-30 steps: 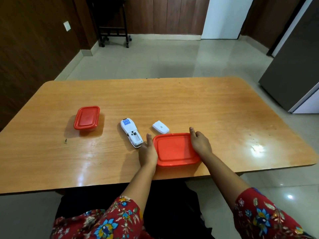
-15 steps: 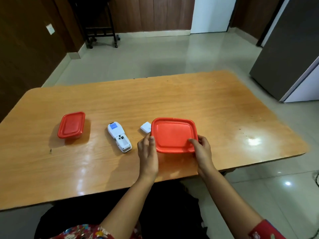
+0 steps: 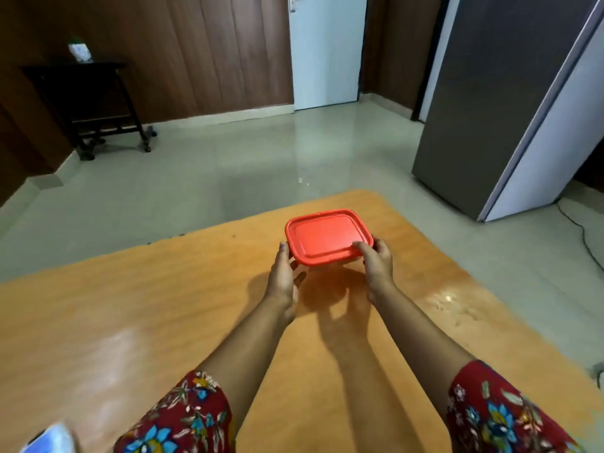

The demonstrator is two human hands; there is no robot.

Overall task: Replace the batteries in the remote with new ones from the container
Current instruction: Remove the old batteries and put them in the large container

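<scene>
You have lifted the red container (image 3: 328, 237) off the bench (image 3: 130, 305) and carried it farther out; it now hangs above the far end. Your left hand (image 3: 283, 277) grips its left side and your right hand (image 3: 376, 264) its right side, with the thumb on the lid rim.

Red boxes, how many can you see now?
1. The red box is held above the table, between the left hand and the right hand. More could be outside the picture.
</scene>
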